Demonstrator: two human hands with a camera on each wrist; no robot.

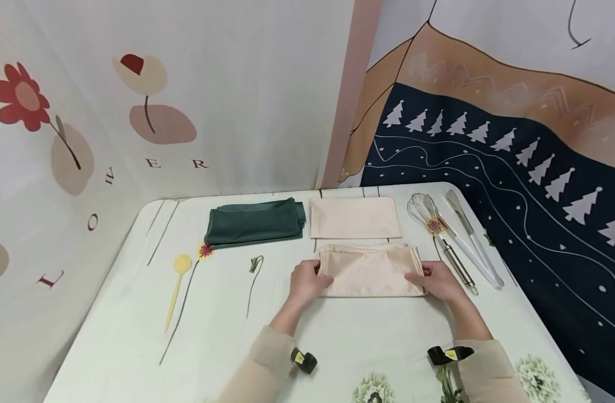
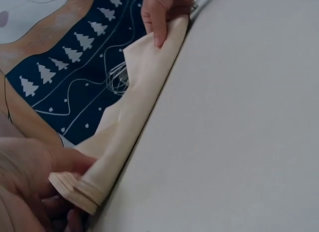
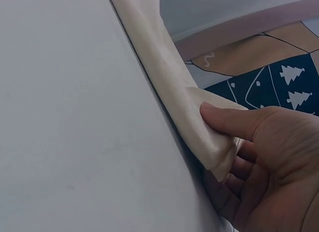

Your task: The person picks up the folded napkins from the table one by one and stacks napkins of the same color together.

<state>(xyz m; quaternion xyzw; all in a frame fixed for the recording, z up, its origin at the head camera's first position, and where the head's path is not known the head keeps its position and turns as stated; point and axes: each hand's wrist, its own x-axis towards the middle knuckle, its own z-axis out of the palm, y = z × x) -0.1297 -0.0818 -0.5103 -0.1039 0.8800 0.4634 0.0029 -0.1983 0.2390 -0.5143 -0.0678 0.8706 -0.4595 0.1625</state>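
A pale peach folded cloth (image 1: 370, 274) lies in front of the person, its layers showing at the end in the left wrist view. At its left end the left hand (image 1: 308, 281) pinches it, thumb on top and fingers at the layered edge (image 2: 79, 192). The right hand (image 1: 441, 280) grips the opposite end; in the right wrist view its thumb (image 3: 224, 120) presses the top while the other fingers curl beneath. Just behind lies a second peach folded cloth (image 1: 356, 218). Left of that sits a dark green folded cloth (image 1: 257, 222).
On the right of the table (image 1: 212, 347) lie a whisk (image 1: 451, 257), with two long utensils with pale handles (image 1: 481, 260) beside it. A yellow spoon (image 1: 178, 280) lies at the left. Printed curtains hang behind and along the right side.
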